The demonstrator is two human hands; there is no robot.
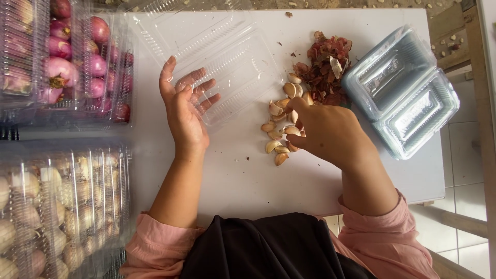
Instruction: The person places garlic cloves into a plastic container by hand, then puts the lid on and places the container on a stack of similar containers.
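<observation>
- Head view: the left hand [185,108] is spread wide, laid on the open clear container [227,57].
- The garlic cloves [281,124], at three o'clock of it, are pinched by the right hand [325,132].

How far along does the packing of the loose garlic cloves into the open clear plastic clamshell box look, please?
Done: sealed clear boxes of garlic and red shallots are stacked beside the white table. In hand: the right hand gathers loose garlic cloves; the left hand rests, palm up, on the open clear plastic clamshell box, which shows nothing inside. Left: the cloves on the table and a stack of unfilled boxes.
</observation>
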